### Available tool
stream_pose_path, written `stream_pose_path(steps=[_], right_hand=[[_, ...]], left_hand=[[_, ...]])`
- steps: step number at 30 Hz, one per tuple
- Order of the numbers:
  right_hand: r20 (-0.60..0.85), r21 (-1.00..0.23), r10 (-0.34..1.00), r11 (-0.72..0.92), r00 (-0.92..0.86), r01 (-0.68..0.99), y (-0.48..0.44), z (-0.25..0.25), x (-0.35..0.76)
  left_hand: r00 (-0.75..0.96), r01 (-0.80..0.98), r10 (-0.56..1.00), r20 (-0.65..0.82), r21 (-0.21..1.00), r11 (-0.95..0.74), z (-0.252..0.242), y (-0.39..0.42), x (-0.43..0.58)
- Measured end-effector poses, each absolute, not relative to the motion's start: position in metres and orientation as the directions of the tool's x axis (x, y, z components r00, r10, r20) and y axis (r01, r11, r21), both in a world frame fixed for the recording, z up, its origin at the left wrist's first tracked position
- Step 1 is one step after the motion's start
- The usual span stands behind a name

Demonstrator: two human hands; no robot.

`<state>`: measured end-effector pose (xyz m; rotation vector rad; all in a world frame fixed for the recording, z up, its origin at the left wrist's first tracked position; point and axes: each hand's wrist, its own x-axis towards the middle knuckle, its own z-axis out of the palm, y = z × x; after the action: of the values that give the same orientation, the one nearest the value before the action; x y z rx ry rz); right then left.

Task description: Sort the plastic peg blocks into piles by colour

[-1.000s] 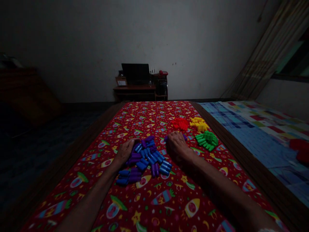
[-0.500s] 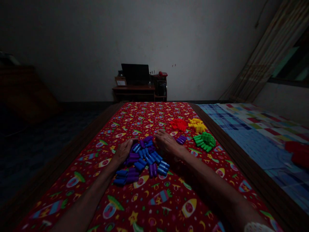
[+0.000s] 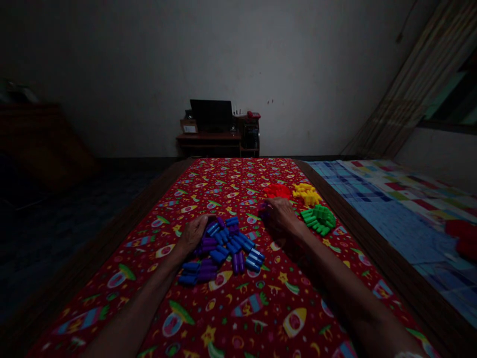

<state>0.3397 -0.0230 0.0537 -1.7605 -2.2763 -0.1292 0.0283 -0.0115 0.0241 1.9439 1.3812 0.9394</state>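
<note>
Blue and purple plastic building blocks (image 3: 233, 246) lie in a loose pile on a red patterned cloth (image 3: 246, 293). Cupped against the pile's left edge, my left hand (image 3: 194, 232) has its fingers loosely extended toward the far side, partly hidden; it seems to hold nothing. My right hand (image 3: 283, 213) is over the cloth right of the pile, fingers closed on a purple block (image 3: 264, 210). Most of that block is dim and covered by the hand. Close to this hand are separate groups of red blocks (image 3: 276, 190), yellow blocks (image 3: 307, 194) and green blocks (image 3: 318, 219).
The cloth covers a long table with dark brown edges (image 3: 335, 219). To the right is a bed with a blue checked sheet (image 3: 372, 219). Against the far wall a small desk (image 3: 208, 140) carries a monitor (image 3: 211, 115). A wooden cabinet (image 3: 40, 144) stands at the left.
My right hand has moved right, from the pile's edge toward the red blocks, and now holds a purple block. My left hand has stayed beside the pile. The view has shifted slightly.
</note>
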Motion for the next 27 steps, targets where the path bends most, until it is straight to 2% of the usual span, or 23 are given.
stream_pose_path(steps=[3,5,9,12,16,19,25,27], right_hand=[[0.180,-0.098,0.975,0.150,-0.131,0.984,-0.027,0.054,0.359],[0.188,-0.141,0.973,0.163,-0.136,0.976,-0.029,0.054,0.361],[0.319,-0.227,0.910,0.345,-0.265,0.911,-0.036,0.053,0.341],[0.337,-0.276,0.825,0.548,-0.455,0.790,-0.045,0.047,0.310],[0.360,-0.242,0.667,0.742,-0.652,0.626,-0.054,0.032,0.271],[0.349,-0.210,0.695,0.712,-0.629,0.670,-0.055,0.028,0.258],[0.331,-0.303,0.793,0.602,-0.511,0.739,-0.049,0.042,0.273],[0.328,-0.299,0.827,0.550,-0.457,0.780,-0.047,0.047,0.290]], left_hand=[[0.212,0.541,0.950,0.227,0.783,-0.308,0.024,-0.011,0.029],[0.214,0.533,0.947,0.239,0.784,-0.318,0.024,-0.010,0.028],[0.229,0.525,0.944,0.239,0.786,-0.326,0.023,-0.010,0.028],[0.228,0.534,0.942,0.245,0.778,-0.331,0.021,-0.010,0.027],[0.234,0.536,0.934,0.269,0.766,-0.355,0.020,-0.009,0.026],[0.234,0.548,0.933,0.272,0.756,-0.358,0.021,-0.010,0.027],[0.241,0.537,0.932,0.272,0.762,-0.361,0.020,-0.010,0.027],[0.240,0.540,0.929,0.283,0.756,-0.370,0.019,-0.010,0.027]])
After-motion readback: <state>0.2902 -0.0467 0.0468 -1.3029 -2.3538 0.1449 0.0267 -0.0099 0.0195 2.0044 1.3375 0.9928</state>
